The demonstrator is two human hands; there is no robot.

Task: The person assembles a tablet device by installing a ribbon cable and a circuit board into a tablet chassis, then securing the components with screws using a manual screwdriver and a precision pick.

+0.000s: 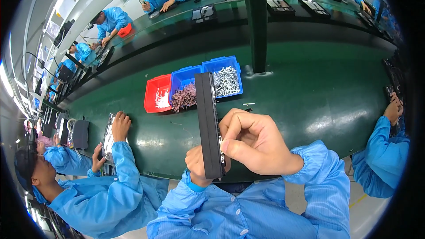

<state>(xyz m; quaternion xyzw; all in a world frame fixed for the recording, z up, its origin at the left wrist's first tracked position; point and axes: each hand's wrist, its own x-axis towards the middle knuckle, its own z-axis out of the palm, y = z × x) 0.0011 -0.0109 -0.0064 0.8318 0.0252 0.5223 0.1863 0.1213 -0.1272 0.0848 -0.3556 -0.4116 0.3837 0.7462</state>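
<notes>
Black flat box [208,119], held on edge above the near rim of the green bench [310,88]. Left hand [197,166] wrapped round the lower end, fingers closed on it. Right hand [252,139] against the right edge, thumb and forefinger pressed together at a small part there. Beyond: red bin [155,89] with white bits, blue bin [180,79] with brown bits, second blue bin [221,64] with metal pieces.

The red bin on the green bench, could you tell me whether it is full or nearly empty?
Nearly empty: the red bin shows mostly bare floor, with a few small white parts in one corner.
</notes>
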